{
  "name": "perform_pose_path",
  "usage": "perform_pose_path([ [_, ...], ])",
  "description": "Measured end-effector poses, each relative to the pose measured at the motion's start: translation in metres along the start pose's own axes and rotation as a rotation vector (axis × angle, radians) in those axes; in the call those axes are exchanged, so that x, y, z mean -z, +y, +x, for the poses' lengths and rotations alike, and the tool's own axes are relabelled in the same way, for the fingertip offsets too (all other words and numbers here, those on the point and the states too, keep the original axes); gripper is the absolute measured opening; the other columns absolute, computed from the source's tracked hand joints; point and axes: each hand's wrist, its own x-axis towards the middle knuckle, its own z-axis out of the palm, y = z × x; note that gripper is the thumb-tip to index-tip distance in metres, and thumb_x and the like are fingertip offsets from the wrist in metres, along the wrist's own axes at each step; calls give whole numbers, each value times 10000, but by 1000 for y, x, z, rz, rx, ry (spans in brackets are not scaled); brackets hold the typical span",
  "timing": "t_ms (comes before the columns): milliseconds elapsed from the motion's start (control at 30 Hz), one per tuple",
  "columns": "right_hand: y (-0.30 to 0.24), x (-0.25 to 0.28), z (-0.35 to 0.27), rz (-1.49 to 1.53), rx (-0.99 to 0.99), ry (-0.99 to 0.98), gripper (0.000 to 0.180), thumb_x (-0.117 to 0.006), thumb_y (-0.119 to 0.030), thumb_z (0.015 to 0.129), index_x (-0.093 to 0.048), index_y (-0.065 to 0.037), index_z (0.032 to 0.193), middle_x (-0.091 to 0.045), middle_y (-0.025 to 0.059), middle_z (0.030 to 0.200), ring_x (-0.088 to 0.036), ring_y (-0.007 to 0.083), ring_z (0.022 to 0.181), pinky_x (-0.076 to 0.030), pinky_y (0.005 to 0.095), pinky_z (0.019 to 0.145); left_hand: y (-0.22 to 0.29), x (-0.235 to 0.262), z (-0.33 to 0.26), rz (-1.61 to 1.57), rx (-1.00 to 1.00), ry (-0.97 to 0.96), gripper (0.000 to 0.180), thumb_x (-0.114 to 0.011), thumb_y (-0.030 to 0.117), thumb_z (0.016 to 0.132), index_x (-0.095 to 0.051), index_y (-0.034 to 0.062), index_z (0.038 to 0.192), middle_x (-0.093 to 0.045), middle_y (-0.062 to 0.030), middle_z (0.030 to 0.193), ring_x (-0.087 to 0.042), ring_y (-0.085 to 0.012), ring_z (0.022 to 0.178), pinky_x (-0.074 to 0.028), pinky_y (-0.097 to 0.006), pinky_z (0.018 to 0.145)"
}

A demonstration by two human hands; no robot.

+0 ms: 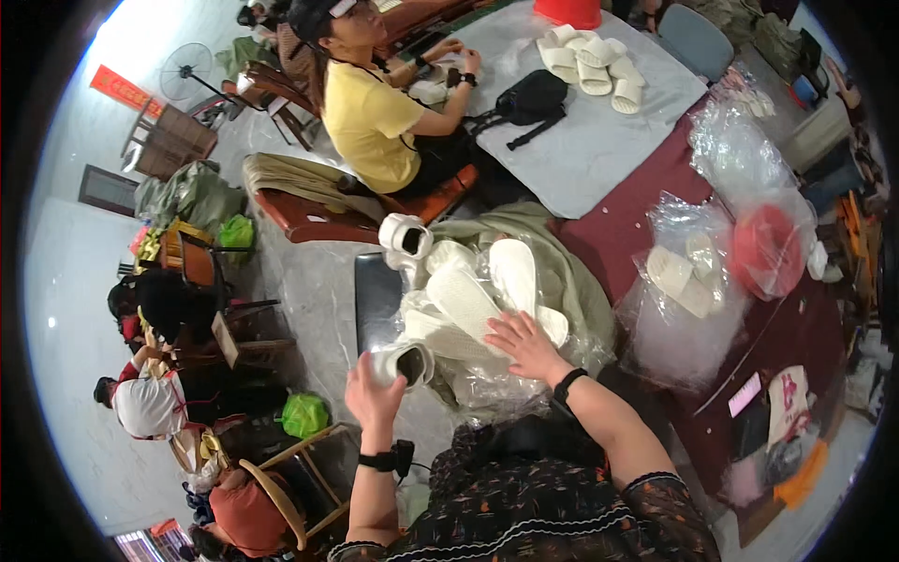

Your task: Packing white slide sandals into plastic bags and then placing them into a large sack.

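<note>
A pile of white slippers lies in clear plastic wrapping in front of me, with a grey-green cloth sack around its far and right sides. My right hand rests on the near right part of the pile, fingers spread. At the pile's near left, my left hand grips a white slipper whose dark opening faces me; its far fingers are partly hidden. Another white slipper stands with its opening up at the pile's far left edge.
Across the table, a person in yellow sits near a black bag and stacked cream slippers. To my right, the dark red tabletop carries bagged slippers and a red stool. A wooden chair stands at my left.
</note>
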Motion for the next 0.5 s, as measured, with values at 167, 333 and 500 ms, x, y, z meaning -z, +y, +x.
perform_pose_path([
  [167,-1,-10,4,141,52,32,816,-749,-299,706,-395,-202,1435,-193,27,1573,-163,268,1447,-100,496,1183,-26,88,-2,-374,234,130,590,-644,52,689,-525,9,1266,-582,-131,1191,-566,-223,1074,-437,-346,966],
  [333,3,-30,5,33,87,23,922,-695,-498,724,-273,-227,1497,-121,23,1595,-42,255,1472,3,486,1192,9,93,24,-1018,24,76,666,-529,34,769,-360,12,1412,-473,-151,1331,-486,-273,1195,-379,-375,1035],
  [500,-2,-29,-3,11,72,68,912,-672,-453,707,-280,-222,1497,-90,34,1600,-2,293,1470,-8,528,1183,171,7,28,-1528,62,-513,565,-558,116,851,-389,35,1384,-475,-130,1331,-511,-252,1188,-434,-379,978],
])
